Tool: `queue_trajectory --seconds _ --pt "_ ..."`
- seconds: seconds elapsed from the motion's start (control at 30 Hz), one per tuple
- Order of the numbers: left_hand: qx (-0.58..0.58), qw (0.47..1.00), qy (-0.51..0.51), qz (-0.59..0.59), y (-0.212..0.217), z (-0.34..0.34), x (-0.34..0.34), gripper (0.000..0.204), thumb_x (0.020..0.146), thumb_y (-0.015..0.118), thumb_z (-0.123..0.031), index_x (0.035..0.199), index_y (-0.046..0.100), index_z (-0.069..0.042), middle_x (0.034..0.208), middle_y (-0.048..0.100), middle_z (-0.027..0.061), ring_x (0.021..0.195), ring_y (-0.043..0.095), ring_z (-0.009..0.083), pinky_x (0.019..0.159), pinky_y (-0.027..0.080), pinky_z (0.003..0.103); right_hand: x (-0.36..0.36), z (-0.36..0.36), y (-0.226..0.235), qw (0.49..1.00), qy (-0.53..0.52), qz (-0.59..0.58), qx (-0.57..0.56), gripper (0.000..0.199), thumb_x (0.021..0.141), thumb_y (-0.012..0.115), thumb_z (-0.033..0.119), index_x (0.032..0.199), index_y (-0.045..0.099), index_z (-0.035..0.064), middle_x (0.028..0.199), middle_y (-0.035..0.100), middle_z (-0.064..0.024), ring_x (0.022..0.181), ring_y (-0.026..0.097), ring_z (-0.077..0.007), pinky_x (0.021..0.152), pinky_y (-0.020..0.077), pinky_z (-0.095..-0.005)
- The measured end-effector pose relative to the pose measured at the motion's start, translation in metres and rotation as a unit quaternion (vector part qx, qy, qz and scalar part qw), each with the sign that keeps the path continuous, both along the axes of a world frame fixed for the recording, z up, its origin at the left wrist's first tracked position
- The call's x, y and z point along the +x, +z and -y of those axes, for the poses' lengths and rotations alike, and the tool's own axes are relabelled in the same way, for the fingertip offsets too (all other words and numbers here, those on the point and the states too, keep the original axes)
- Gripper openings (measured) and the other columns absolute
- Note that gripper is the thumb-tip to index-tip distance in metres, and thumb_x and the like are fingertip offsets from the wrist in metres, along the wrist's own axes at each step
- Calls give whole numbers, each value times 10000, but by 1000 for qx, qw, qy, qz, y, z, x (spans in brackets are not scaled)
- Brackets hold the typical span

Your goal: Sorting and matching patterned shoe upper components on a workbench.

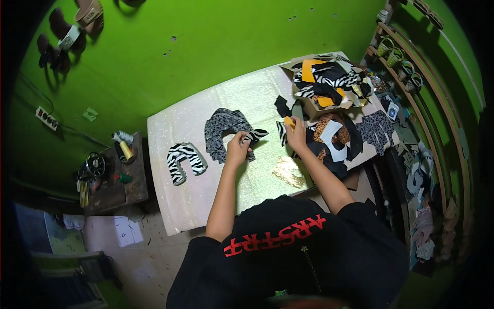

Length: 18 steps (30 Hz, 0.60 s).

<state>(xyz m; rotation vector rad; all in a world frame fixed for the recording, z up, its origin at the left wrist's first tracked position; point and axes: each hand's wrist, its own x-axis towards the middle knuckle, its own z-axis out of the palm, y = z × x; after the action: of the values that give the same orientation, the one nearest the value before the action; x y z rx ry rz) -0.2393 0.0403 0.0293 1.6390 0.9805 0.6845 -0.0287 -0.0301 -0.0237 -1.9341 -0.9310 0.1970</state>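
My left hand pinches a small zebra-print piece over the edge of a grey-black patterned stack of curved pieces. My right hand is closed around a small yellow-orange piece. Just left of that hand sits another zebra-striped piece; whether the fingers also hold it, I cannot tell. A U-shaped zebra-print stack lies further left on the pale, shiny table. Near my right forearm is a gold glittery piece.
At the back right stands a cardboard box heaped with scraps. Leopard-print, black and white cutouts lie before it. On the left, a small wooden table carries thread spools. Wooden racks line the right wall.
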Motion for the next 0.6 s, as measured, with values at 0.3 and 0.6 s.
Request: queue_trajectory --seconds 0.3,0.6 --pt "-68 997 24 23 2 -1 -95 128 796 613 -78 864 590 28 709 609 47 613 609 102 524 446 195 -129 -10 29 911 329 -247 18 223 783 627 161 927 587 -5 783 615 -63 694 564 -104 626 451 -261" --pt "-101 992 70 -4 -11 -7 -180 125 783 617 -49 860 592 45 696 616 73 601 611 106 506 436 184 -208 -29 13 919 345 -188 11 129 766 631 72 852 592 -15 719 597 -35 643 536 -62 580 445 -232"
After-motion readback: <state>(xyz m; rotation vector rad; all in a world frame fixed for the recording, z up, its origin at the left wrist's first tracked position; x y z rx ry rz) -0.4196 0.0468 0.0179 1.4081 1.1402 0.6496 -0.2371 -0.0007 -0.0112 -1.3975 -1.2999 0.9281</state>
